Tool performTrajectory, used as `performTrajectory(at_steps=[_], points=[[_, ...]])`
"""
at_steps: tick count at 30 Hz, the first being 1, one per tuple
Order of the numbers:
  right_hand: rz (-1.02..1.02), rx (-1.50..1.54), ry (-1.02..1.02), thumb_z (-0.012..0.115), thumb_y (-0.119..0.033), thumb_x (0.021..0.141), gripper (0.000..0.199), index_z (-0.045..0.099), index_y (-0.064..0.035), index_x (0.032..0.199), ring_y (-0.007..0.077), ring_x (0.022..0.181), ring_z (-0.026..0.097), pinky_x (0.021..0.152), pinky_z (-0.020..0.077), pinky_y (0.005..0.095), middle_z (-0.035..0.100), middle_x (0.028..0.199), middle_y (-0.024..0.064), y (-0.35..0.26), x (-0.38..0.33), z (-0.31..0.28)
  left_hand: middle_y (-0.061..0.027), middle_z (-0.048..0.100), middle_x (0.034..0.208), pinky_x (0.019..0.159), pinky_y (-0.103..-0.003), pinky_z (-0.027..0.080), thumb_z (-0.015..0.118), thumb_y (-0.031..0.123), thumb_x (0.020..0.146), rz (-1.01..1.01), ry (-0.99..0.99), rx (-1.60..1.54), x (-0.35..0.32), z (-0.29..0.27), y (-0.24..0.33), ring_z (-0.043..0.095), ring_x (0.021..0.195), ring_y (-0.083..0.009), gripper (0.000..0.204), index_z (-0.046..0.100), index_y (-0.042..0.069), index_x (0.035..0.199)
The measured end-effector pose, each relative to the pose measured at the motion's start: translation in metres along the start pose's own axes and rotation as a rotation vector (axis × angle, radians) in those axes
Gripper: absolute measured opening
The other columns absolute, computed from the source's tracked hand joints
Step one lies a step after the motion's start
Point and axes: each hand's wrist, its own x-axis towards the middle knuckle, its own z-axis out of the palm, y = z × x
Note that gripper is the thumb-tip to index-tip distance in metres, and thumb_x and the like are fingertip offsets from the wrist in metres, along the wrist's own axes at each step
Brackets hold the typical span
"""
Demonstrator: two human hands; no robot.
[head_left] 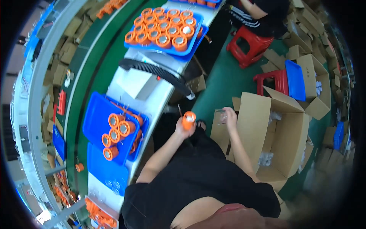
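Observation:
My left hand (183, 131) is closed round an orange cylindrical part (188, 120) with a pale, shiny top and a thin wire standing up beside it. My right hand (230, 117) is held apart from it, to the right, over a box flap. Its fingers are closed on a small clear plastic piece (222, 117), whose exact kind I cannot make out. On the bench to my left, a blue tray (92, 126) carries several similar orange parts (124, 128). More of them lie partly hidden in a tray underneath.
A large open carton (289, 141) stands right of my right hand. A black flexible hose (156, 70) arches over the white bench (114, 91). Farther along sits a full blue tray (199, 23) of orange parts. A co-worker (263, 15) sits on a red stool (249, 45) at the far end.

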Motion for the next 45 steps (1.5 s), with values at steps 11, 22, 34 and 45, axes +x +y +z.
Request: performTrajectory(at_steps=[11,22,34,45], points=[[0.065,0.186,0.132,0.032,-0.025,0.087,0.03,0.048,-0.0012,0.097,0.0098,0.05,0.049,0.045,0.0381,0.0189,0.055,0.071,0.0093,-0.029,-0.057,-0.028,-0.0125,0.047,0.071,0.035,-0.023,0.03,0.03,0.041,0.078,-0.123,0.083,0.066,0.089,0.02,0.001,0.039,0.045,-0.0173,0.038,0.048,0.009,0.088],[0.0,0.219,0.125,0.033,-0.029,0.088,0.033,0.048,-0.0022,0.097,0.0095,0.053,0.05,0.046,0.0388,0.0193,0.055,0.073,0.0088,-0.043,-0.051,-0.029,-0.0032,0.05,0.073,0.038,-0.025,0.033,0.042,0.03,0.083,1.122,0.175,1.66,0.063,0.022,-0.021,0.048,0.06,-0.0118,0.023,0.049,0.01,0.089],[-0.175,0.159,-0.282,0.03,-0.024,0.083,0.039,0.043,0.001,0.11,0.0146,0.073,0.052,0.063,0.0431,0.0252,0.053,0.091,0.014,-0.112,-0.075,0.062,-0.0042,0.046,0.079,0.039,-0.016,0.029,0.048,0.026,0.082,0.674,-0.117,0.747,-0.143,0.075,-0.009,0.046,0.054,-0.0063,0.029,0.035,0.01,0.102],[-1.039,-0.662,-0.421,0.06,-0.016,0.067,0.044,0.048,0.0017,0.105,0.0207,0.082,0.053,0.069,0.0435,0.0281,0.048,0.1,0.0143,-0.167,-0.146,0.15,-0.0089,0.046,0.089,0.071,-0.027,0.04,0.059,0.018,0.074,1.353,0.129,1.204,-0.209,0.046,0.0,0.049,0.081,-0.0158,0.041,0.033,0.006,0.104]])
